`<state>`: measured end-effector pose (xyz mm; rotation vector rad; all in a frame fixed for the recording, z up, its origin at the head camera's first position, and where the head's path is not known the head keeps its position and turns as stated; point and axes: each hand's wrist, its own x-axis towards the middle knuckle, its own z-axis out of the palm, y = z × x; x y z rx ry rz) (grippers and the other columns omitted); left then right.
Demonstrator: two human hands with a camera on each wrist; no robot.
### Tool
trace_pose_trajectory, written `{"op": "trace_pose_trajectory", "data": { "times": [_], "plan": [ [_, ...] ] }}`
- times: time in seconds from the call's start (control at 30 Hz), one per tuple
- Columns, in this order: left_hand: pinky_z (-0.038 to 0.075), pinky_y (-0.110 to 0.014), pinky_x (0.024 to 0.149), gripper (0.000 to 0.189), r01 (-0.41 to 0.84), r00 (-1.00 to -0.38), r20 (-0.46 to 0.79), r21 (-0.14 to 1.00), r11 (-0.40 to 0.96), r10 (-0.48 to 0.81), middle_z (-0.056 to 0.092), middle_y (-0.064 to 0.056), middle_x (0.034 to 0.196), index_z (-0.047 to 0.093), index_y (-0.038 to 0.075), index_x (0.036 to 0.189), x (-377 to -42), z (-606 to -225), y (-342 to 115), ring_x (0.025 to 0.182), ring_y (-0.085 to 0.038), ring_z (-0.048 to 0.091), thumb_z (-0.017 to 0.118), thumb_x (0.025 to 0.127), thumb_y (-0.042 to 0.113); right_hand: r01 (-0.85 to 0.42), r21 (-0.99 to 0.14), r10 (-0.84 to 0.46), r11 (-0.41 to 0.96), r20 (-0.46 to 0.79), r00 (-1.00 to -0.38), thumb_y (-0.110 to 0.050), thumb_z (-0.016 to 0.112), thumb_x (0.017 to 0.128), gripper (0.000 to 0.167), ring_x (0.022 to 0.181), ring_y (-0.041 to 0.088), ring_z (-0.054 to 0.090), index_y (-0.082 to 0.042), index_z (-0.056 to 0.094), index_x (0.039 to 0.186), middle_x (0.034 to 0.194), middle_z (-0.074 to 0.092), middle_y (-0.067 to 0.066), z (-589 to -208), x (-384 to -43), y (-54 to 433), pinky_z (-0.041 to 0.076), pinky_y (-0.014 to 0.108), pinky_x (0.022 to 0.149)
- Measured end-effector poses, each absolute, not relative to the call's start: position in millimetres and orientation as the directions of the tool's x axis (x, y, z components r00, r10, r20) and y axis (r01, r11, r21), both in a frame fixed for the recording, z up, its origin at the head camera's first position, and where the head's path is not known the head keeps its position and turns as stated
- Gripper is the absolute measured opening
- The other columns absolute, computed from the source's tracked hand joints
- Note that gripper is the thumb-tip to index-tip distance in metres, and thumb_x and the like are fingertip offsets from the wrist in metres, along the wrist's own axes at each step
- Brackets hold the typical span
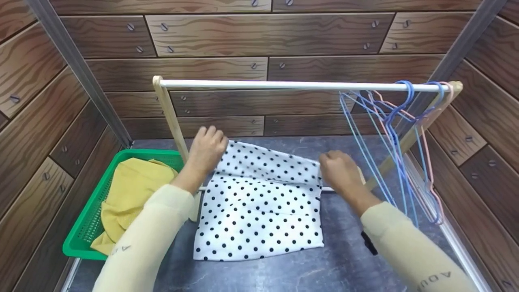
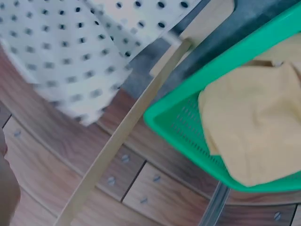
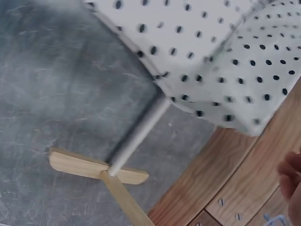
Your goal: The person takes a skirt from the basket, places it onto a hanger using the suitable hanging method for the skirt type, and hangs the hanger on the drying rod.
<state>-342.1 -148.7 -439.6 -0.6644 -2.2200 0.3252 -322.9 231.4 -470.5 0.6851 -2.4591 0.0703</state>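
Note:
A white cloth with black polka dots [image 1: 259, 215] lies over the low bar [image 3: 141, 134] of a rack, its back part raised as a flap. By its back left corner is my left hand [image 1: 208, 148], fingers bent. The left wrist view shows a gap between that hand [image 2: 7, 183] and the blurred cloth corner [image 2: 87, 101]. My right hand [image 1: 338, 168] hovers at the back right corner with curled fingers. In the right wrist view this hand [image 3: 291, 179] stands apart from the cloth [image 3: 188, 56] too, holding nothing visible.
The rack's white top rail [image 1: 275, 84] runs above the hands. Blue and pink hangers [image 1: 399, 142] hang bunched at its right end. To the left, a green basket [image 1: 79, 221] contains yellow cloth [image 1: 136, 188]. Wood-patterned walls [image 1: 211, 36] enclose the grey floor [image 1: 344, 267].

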Motion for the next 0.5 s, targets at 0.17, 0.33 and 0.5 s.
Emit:
{"op": "trace_pose_trajectory", "data": {
  "times": [0.17, 0.33, 0.5],
  "plan": [
    [0.051, -0.038, 0.079, 0.012, 0.408, -0.564, 0.569, -0.438, 0.801, 0.598, 0.072, -0.008, 0.095, 0.070, 0.007, 0.101, -327, -467, -151, 0.089, -0.025, 0.064, 0.066, 0.090, 0.008, -0.565, 0.241, -0.566, 0.789, 0.643, -0.517, -0.001, 0.064, 0.082, 0.004, 0.067, 0.029, 0.057, -0.003, 0.063, 0.080, 0.075, 0.063, 0.012, -495, -313, 224, 0.045, 0.038, 0.055],
    [0.052, -0.037, 0.083, 0.014, 0.497, -0.593, 0.496, -0.395, 0.773, 0.634, 0.070, -0.008, 0.097, 0.067, 0.008, 0.103, -308, -497, -149, 0.091, -0.025, 0.065, 0.066, 0.090, 0.011, -0.621, 0.251, -0.642, 0.743, 0.533, -0.552, -0.002, 0.062, 0.086, 0.011, 0.061, 0.022, 0.053, -0.006, 0.062, 0.076, 0.070, 0.058, 0.006, -519, -302, 220, 0.043, 0.034, 0.053],
    [0.052, -0.034, 0.080, 0.012, 0.589, -0.607, 0.425, -0.325, 0.740, 0.671, 0.067, -0.003, 0.094, 0.067, 0.012, 0.100, -278, -542, -143, 0.088, -0.020, 0.063, 0.068, 0.088, 0.015, -0.601, 0.196, -0.619, 0.775, 0.423, -0.661, -0.007, 0.067, 0.087, 0.009, 0.063, 0.019, 0.055, -0.009, 0.065, 0.079, 0.071, 0.059, 0.003, -537, -294, 215, 0.047, 0.035, 0.058]
  ]
}}
